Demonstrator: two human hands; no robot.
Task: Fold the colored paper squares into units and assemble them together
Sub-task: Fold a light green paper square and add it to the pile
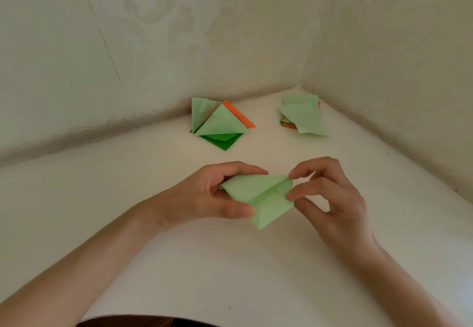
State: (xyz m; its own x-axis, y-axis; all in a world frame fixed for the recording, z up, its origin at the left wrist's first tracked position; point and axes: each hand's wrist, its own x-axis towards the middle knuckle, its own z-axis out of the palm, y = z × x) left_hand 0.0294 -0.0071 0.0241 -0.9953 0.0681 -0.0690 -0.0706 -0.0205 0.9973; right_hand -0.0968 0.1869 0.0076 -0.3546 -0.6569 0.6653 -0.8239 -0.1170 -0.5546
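A partly folded light green paper (258,196) is held above the white table (153,173) between both hands. My left hand (212,193) grips its left side, thumb on the near edge and fingers curled over the far edge. My right hand (330,193) pinches its right corner between thumb and forefinger. A central crease runs across the paper. Behind lies a pile of folded units (220,124) in light green, dark green and orange. At the back right sits a stack of flat paper squares (303,117), light green on top with orange edges showing.
The table fits into a corner between two pale patterned walls (179,44). Bare tabletop lies to the left of my hands and in front of them. A dark strip (143,321) shows at the bottom edge.
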